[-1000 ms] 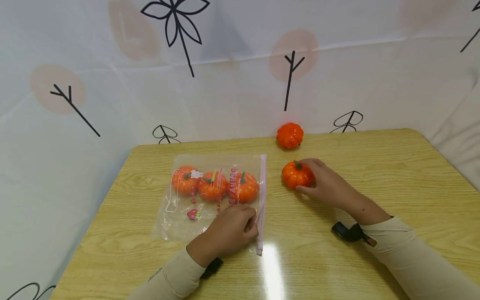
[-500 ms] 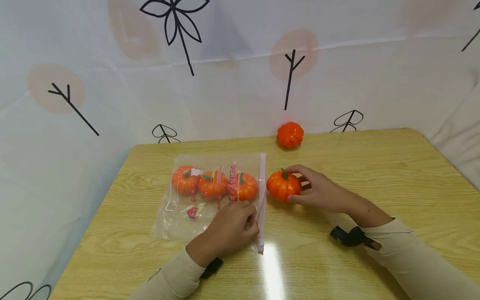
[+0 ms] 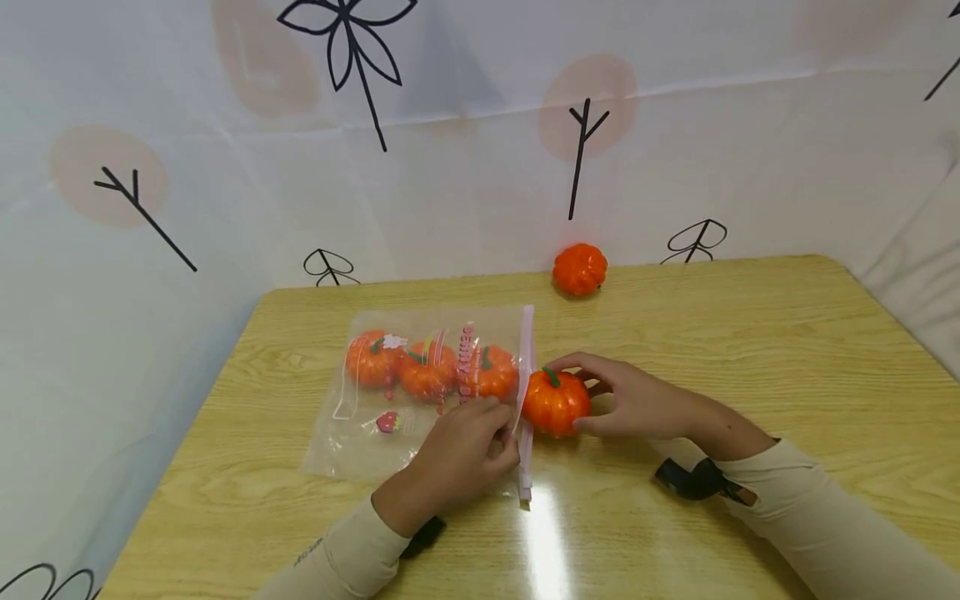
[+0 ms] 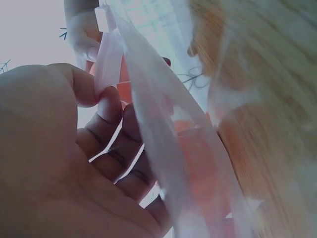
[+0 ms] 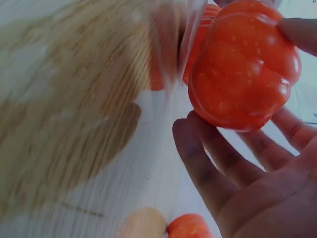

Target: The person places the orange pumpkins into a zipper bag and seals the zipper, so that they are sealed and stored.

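Observation:
A clear plastic zip bag (image 3: 352,442) with a pink slider edge lies on the table, three small orange pumpkins inside it. My left hand (image 3: 467,450) pinches the bag's upper layer near the zip edge; the left wrist view shows thumb and forefinger on the pink strip (image 4: 110,59). Another orange pumpkin (image 3: 557,403) with a green stem is at the bag's mouth, overlapping the pink edge in the head view. My right hand (image 3: 637,400) holds that pumpkin between thumb and fingers from its right side, as the right wrist view also shows.
One more orange pumpkin (image 3: 580,269) rests at the table's back edge, close to the patterned white cloth (image 3: 465,192) behind. The wooden table (image 3: 750,333) extends to both sides. A black wrist strap (image 3: 686,480) sits at the right sleeve.
My right hand has brought the pumpkin leftward and toward me, from the table right of the bag to its pink edge. The left hand keeps its pinch on the bag, nearly still.

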`<control>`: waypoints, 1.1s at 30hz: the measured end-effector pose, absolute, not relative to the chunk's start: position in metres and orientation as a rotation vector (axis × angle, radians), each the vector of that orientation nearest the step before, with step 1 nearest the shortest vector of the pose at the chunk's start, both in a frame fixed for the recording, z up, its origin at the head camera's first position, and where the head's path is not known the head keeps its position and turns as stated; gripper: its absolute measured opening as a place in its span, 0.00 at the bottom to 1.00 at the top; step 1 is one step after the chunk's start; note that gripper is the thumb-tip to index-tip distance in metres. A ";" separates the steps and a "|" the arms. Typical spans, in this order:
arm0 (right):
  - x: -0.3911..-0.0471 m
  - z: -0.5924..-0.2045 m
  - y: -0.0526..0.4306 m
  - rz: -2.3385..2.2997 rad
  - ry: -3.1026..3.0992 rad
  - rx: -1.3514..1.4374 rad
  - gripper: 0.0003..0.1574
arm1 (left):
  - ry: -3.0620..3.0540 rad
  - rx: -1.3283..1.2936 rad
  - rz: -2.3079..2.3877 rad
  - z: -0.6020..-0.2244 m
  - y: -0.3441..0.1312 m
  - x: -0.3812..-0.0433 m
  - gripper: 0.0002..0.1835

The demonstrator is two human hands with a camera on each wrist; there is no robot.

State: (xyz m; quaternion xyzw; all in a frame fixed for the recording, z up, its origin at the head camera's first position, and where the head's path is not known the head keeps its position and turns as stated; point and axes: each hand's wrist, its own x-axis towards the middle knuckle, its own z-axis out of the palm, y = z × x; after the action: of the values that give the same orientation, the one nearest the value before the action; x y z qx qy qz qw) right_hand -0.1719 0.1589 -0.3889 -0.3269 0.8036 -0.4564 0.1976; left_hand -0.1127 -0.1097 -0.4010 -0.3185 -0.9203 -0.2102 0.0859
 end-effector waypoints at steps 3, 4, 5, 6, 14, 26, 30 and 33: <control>-0.171 -0.389 0.159 -1.274 2.206 -0.961 0.40 | -2.738 -0.951 -0.629 -0.401 -0.110 -0.112 0.08; -0.170 -0.388 0.159 -1.273 2.197 -0.977 0.41 | -2.735 -0.951 -0.633 -0.401 -0.110 -0.112 0.08; -0.170 -0.388 0.159 -1.269 2.192 -0.992 0.41 | -2.731 -0.952 -0.635 -0.400 -0.110 -0.112 0.07; -0.169 -0.389 0.158 -1.268 2.184 -1.004 0.41 | -2.726 -0.954 -0.640 -0.400 -0.110 -0.112 0.07; -0.165 -0.391 0.155 -1.214 2.194 -1.082 0.41 | -2.696 -0.979 -0.699 -0.401 -0.110 -0.111 0.04; -0.158 -0.393 0.143 -1.206 2.385 -1.113 0.41 | -2.648 -0.999 -0.729 -0.400 -0.110 -0.109 0.05; -0.158 -0.396 0.141 -1.188 2.495 -1.055 0.44 | -2.641 -1.014 -0.724 -0.400 -0.109 -0.109 0.05; -0.158 -0.397 0.140 -1.159 2.555 -1.020 0.45 | -2.641 -1.023 -0.721 -0.400 -0.109 -0.110 0.05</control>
State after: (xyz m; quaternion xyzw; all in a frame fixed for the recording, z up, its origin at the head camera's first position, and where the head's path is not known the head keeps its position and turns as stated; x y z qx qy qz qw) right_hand -0.1583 0.1401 -0.3975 -0.3408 0.8532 -0.3872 0.0780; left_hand -0.1096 -0.1090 -0.4005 -0.3479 -0.8983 -0.2453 0.1092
